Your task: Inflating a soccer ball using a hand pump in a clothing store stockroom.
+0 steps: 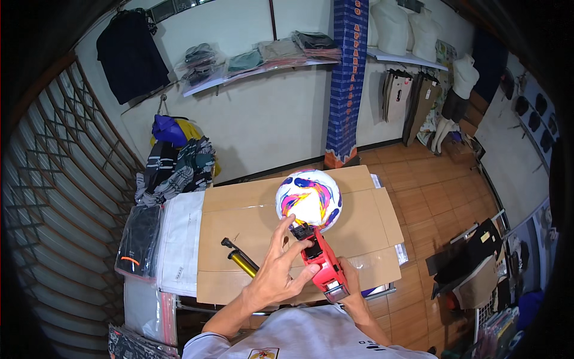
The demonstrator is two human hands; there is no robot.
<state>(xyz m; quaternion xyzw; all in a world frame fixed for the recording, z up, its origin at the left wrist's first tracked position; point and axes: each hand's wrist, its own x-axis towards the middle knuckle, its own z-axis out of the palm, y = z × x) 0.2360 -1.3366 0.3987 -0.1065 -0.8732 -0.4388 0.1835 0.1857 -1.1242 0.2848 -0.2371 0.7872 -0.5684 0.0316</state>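
Observation:
A red plastic device with black parts (327, 267), which looks like a price labeller, is held over the cardboard by my right hand (350, 276), mostly hidden behind it. My left hand (280, 264) has its fingers spread, with thumb and a fingertip touching the device's near side and black top. Just beyond the device sits a white ball with pink, yellow and purple swirls (309, 197); my left index fingertip is near its lower edge. A gold and black hand pump (242, 262) lies on the cardboard (233, 215), left of my left hand and partly hidden by it.
Plastic-wrapped garments (139, 242) and a white package (179, 244) lie left of the cardboard. Behind them, clothes (179, 166) hang in a bundle. A blue-patterned pillar (345, 89) rises past the table's far edge. Garments on a rack (475, 269) stand at right.

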